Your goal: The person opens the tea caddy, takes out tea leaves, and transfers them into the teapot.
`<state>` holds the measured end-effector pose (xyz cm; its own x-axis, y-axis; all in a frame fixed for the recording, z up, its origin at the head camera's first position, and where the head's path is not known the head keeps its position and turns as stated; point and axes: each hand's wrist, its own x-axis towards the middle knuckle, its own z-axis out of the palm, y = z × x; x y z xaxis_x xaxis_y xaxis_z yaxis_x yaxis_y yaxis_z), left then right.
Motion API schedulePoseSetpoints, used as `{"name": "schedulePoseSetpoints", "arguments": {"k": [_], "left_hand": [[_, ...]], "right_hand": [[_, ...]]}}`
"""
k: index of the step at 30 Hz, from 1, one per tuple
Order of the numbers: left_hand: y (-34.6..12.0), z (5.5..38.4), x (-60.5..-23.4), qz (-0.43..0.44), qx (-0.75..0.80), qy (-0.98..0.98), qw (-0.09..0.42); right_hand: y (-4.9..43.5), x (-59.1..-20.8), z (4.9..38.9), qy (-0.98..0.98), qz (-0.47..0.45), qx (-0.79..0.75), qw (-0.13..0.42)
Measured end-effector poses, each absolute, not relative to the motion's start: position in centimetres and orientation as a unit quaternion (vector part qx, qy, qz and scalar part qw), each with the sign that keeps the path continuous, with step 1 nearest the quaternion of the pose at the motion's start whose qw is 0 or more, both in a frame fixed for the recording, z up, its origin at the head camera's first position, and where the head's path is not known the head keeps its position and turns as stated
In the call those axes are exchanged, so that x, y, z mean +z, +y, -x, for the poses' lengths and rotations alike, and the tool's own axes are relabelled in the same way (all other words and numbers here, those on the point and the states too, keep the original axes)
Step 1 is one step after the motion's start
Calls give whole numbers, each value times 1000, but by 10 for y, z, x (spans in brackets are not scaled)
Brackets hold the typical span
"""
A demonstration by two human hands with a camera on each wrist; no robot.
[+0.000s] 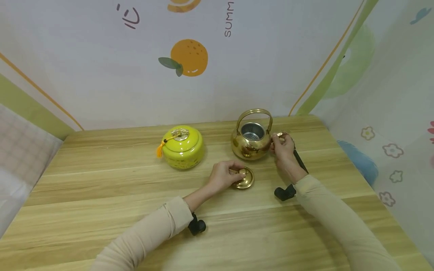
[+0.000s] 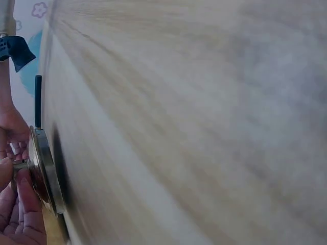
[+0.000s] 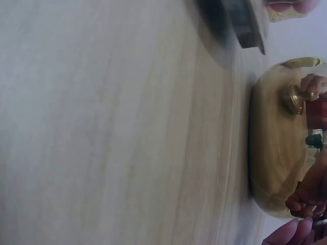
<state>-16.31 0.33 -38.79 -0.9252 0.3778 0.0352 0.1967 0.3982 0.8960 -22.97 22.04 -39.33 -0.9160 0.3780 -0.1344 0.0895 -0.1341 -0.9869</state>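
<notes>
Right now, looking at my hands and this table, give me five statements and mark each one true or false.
1. The left hand holds the gold lid. True.
2. The left hand also touches the kettle. False: the right hand does.
3. The kettle's top is uncovered, showing a metal strainer. True.
4. An orange tassel hangs from the yellow jar. True.
5. In the head view, the jar stands right of the kettle. False: it stands left.
</notes>
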Motion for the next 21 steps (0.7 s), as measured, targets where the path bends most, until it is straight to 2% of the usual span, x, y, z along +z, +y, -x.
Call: {"name": "schedulePoseSetpoints", "arguments": {"k": [21], "left_hand": [[6,159,-396,-170,516,835,91]], "right_hand": [[219,-392,228,-654,189,727,91]]}}
